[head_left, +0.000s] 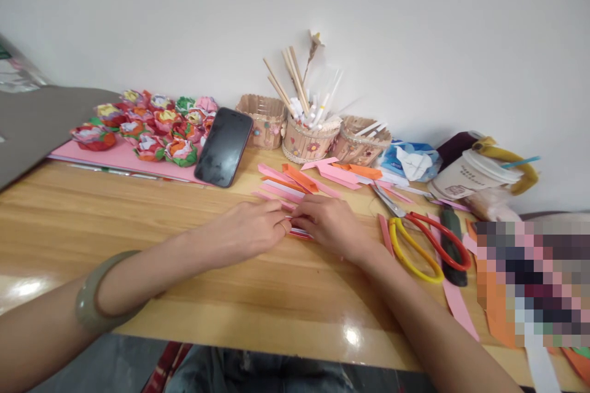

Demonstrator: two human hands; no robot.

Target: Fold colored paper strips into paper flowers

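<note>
Close together at the middle of the table, both my hands work at a small stack of folded paper strips (302, 233) with pink, white and red edges. My left hand (258, 230) has its fingers bent down on the left end of the strips. Opposite it, my right hand (328, 221) has its fingers curled over the right end; the fingertips are partly hidden. Just beyond the hands lie more folded paper pieces in pink (332, 173) and orange (299, 178). Scissors (410, 218) with red and yellow handles lie open right of my right hand.
Folded paper flowers (182, 151) stand on pink sheets (115, 158) at back left, with a phone (224, 147) propped beside them. Decorated baskets (310, 140) hold sticks. A lidded cup (474, 175), a dark-handled tool (454, 252) and paper scraps are on the right.
</note>
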